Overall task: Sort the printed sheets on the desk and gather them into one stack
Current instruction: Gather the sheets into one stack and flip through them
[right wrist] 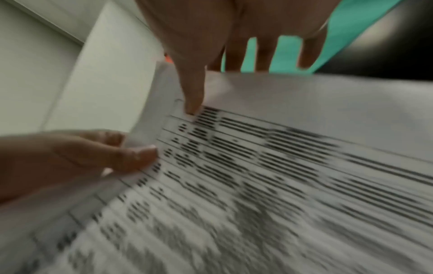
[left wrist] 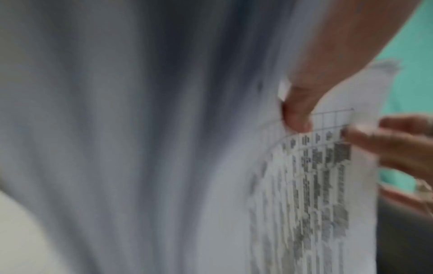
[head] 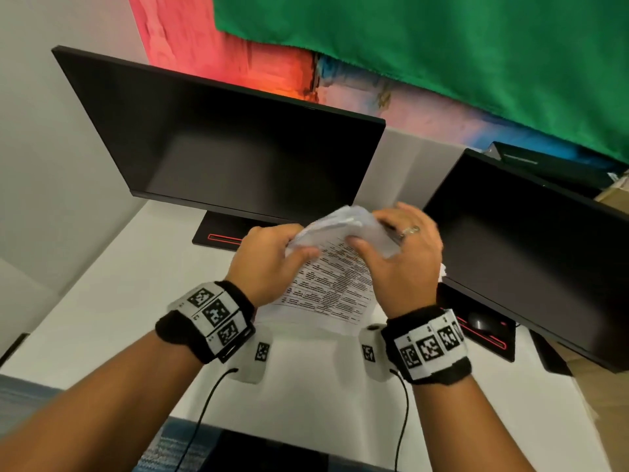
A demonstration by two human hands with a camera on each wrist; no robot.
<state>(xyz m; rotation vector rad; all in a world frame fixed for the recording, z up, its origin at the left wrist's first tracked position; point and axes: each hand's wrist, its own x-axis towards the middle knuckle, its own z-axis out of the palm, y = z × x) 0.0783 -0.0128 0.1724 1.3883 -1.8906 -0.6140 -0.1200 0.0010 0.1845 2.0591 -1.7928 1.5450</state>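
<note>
Both hands grasp the printed sheets above the counter. The left hand pinches the upper left margin, thumb on the printed face and fingers behind. The right hand presses its thumb on the top of the page while its other fingers curl behind a far edge that bends over, blank side showing. Held this way, the bundle probably lets the person leaf through the pages and check their order before squaring them (a judgement, not something seen).

The head view alone shows the setting: the sheets hang in front of the left monitor, with the right monitor just beside the right hand. The right wrist view shows what the head view hides, the left thumb flat on the table rows. The left wrist view is mostly a blurred blank back of paper, with a thumb at the grid's top.
</note>
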